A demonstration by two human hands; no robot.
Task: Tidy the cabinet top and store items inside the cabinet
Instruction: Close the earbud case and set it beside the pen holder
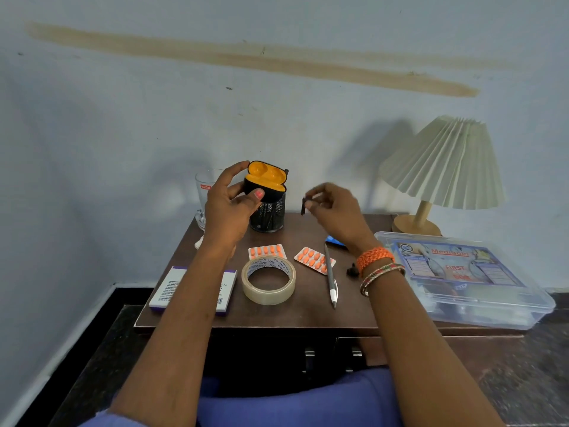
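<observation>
The earbud case point(265, 184) sits in the person's left hand point(229, 208), lid open, its orange wells facing up and apparently empty; the fingers curl round the black shell, thumb pressed on its front. Just to the right of that hand, held in the air at about the same height, the right hand point(334, 208) pinches a small dark earbud point(303, 208) between thumb and fingertips, apart from the case, not yet in it.

The pinch is slight and the piece is blurred; a slip here would probably drop it onto the cabinet top point(308, 312) or off its edge to the dark floor point(101, 349), where it would be hard to find; a tilt of the case could foul the seating, and if the bud sat crooked the lid might not close.

Directly below the left hand stands a black mesh pen cup point(267, 217), and a glass point(205, 195) stands behind that hand; a careless elbow or wrist could knock either. Below and between the two hands lie two strips of orange pills point(266, 251), a roll of tape point(268, 280) and a pen point(330, 277); a second small dark piece point(352, 270), perhaps the other bud, lies by the right wrist and could be brushed off by the forearm. A white box point(166, 291) lies under the left forearm; a clear first-aid box point(468, 278) and a lamp point(443, 167) stand right of the right hand.
</observation>
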